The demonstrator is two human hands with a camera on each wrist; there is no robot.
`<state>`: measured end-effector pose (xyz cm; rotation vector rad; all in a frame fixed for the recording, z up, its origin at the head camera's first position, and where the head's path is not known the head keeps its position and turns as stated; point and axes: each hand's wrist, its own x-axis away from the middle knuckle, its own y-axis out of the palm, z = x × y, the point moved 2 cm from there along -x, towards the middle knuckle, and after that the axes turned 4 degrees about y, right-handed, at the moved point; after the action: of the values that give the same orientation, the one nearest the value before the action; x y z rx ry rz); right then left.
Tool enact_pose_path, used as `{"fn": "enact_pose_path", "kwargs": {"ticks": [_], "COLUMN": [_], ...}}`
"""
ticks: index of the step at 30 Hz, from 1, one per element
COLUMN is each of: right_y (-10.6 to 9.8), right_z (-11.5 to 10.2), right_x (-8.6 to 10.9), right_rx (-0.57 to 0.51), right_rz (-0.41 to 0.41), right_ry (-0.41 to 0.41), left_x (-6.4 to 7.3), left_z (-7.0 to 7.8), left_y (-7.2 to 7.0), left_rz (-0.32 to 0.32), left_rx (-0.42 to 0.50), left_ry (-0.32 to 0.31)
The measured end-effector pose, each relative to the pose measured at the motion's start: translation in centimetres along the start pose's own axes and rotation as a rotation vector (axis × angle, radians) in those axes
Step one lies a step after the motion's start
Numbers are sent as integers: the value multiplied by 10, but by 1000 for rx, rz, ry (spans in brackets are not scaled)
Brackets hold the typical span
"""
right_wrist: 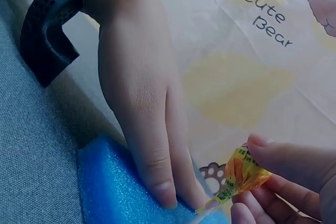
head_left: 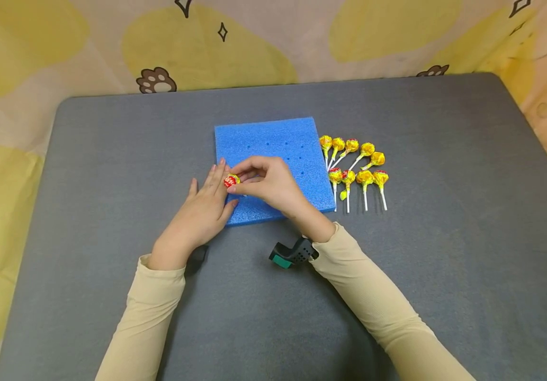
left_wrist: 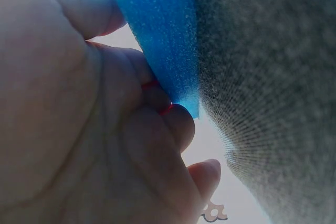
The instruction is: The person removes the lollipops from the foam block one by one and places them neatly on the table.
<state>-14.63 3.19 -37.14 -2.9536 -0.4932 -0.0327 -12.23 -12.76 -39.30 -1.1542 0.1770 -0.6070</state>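
My right hand (head_left: 275, 185) pinches a lollipop (head_left: 231, 181) in a red and yellow wrapper between thumb and fingers. It is over the left part of a blue foam board (head_left: 266, 132) with small holes. In the right wrist view the wrapped lollipop (right_wrist: 245, 171) slants with its stick toward the foam; whether the stick is in a hole cannot be told. The left hand (head_left: 202, 211) rests along the board's left edge, fingers extended. From the left wrist view, its palm (left_wrist: 94, 124) faces the camera, and the fingers touch the foam's side (left_wrist: 163, 35).
Right of the board lie several wrapped lollipops in two rows, an upper one (head_left: 366, 150) and a lower one (head_left: 365, 179). The grey table (head_left: 421, 275) extends all round. A patterned cloth (head_left: 254, 47) hangs behind it. Black wrist mounts (head_left: 294, 252) sit under the sleeves.
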Motion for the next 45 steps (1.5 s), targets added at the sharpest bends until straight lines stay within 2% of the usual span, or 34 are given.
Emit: {"fn": "enact_pose_path", "kwargs": {"ticks": [5,24,36,45], "right_y": [-2,-9,-32,-51], "right_z": [2,-9,-11,-12], "right_x": [1,8,17,25], "right_rx": [-63,-145,-195,-217], "right_rz": [12,61,115,152], "right_ry": [12,-4,-37,-22], "left_x": [0,0,-1,0], "left_z": [0,-1,-1,0], "left_y": [-1,1,2,2], "left_rz": [1,3,0,-6], "left_rx": [-4,1,-23,-23], "left_ry": [3,-7,-4,9]}}
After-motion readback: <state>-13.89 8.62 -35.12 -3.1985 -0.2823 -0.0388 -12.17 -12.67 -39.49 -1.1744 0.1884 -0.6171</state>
